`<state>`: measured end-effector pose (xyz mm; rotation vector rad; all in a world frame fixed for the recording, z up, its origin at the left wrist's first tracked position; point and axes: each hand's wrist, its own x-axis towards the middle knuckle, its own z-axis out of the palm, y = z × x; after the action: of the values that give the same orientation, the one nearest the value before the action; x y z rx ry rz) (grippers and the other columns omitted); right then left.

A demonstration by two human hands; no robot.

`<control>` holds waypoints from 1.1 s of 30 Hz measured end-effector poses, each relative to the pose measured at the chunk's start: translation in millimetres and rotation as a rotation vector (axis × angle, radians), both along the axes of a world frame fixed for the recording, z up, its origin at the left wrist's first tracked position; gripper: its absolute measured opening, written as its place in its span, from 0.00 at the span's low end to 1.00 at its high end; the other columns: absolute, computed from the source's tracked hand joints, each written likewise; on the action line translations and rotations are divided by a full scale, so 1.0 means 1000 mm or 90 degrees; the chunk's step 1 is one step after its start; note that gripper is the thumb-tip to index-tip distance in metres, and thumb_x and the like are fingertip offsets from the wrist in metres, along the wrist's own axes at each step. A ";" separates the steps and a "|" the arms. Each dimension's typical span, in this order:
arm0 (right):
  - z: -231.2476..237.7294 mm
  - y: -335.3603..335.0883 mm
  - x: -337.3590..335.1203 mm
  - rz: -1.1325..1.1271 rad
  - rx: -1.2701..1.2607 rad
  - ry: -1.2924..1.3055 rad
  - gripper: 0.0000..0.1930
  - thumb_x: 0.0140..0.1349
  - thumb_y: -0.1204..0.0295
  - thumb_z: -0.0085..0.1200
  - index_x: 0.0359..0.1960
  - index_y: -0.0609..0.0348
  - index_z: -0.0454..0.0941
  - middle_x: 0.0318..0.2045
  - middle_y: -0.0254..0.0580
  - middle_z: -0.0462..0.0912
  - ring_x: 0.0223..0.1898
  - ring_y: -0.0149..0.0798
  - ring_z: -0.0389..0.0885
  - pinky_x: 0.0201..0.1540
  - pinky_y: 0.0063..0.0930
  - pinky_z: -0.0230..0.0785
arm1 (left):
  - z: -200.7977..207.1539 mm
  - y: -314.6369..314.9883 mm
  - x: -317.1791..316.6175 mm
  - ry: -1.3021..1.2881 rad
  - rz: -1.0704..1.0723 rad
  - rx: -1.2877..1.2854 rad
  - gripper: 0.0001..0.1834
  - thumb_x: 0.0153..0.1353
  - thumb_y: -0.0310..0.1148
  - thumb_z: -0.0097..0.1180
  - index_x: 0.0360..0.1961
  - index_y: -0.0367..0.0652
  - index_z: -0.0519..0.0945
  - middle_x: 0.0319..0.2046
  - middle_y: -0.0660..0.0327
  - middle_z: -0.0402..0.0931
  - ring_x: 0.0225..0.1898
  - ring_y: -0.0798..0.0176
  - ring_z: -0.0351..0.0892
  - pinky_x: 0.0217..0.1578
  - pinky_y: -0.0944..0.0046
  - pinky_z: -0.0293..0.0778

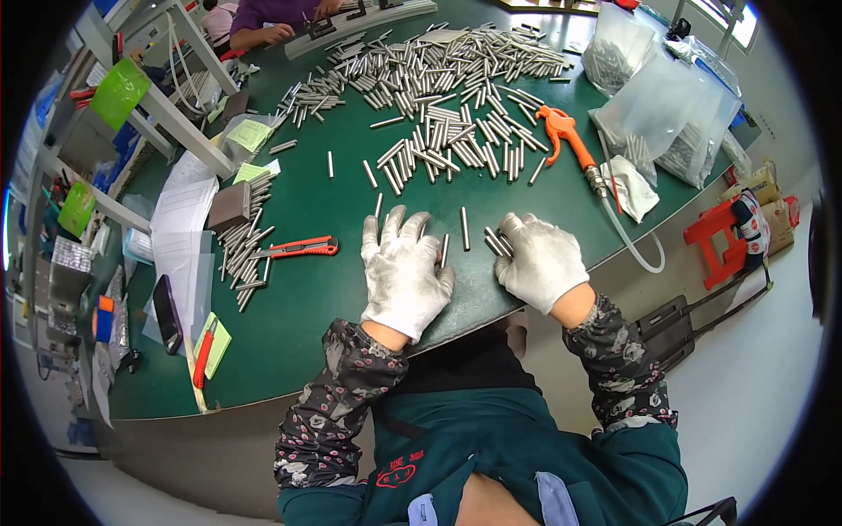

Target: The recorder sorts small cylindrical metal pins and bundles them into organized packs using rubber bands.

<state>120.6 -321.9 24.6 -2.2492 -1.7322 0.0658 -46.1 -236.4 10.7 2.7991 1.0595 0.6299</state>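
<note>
My left hand, in a white glove, rests on the green table with its fingers stretched out. One short metal pin lies beside its thumb, and another pokes out past the fingertips. Opposite it, my gloved right hand is closed over a few metal pins, whose ends stick out to the left. Between the hands lies a single pin. Ahead of them spreads a loose cluster of pins, with a larger heap behind. How many pins my right fingers cover is hidden.
An orange air gun with a hose, a white cloth and plastic bags of pins are at right. At left are a red utility knife, more pins, a block and a phone. A co-worker's hand shows behind.
</note>
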 end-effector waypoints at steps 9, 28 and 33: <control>0.006 0.018 0.024 0.418 0.035 -0.045 0.15 0.51 0.76 0.49 0.42 0.52 0.77 0.39 0.41 0.77 0.44 0.46 0.75 0.44 0.38 0.67 | -0.004 0.003 -0.004 -0.018 -0.021 -0.033 0.12 0.40 0.35 0.65 0.26 0.42 0.77 0.53 0.54 0.70 0.61 0.46 0.61 0.64 0.42 0.47; 0.009 0.023 -0.018 0.076 -0.042 -0.008 0.17 0.49 0.64 0.52 0.38 0.61 0.72 0.30 0.49 0.78 0.35 0.51 0.79 0.35 0.43 0.71 | 0.001 -0.011 -0.025 -0.009 -0.035 -0.017 0.21 0.39 0.38 0.67 0.36 0.44 0.78 0.55 0.54 0.67 0.62 0.45 0.58 0.63 0.40 0.48; 0.014 0.022 -0.021 0.113 -0.005 -0.043 0.26 0.50 0.56 0.54 0.49 0.58 0.73 0.44 0.50 0.77 0.47 0.49 0.75 0.42 0.42 0.68 | 0.008 -0.014 -0.034 -0.022 -0.051 -0.045 0.21 0.40 0.39 0.67 0.37 0.44 0.79 0.55 0.54 0.67 0.62 0.44 0.58 0.63 0.39 0.46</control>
<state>100.0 -300.0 38.1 -2.1208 -1.9672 0.0351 -80.5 -250.8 18.7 2.7438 0.9388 0.6182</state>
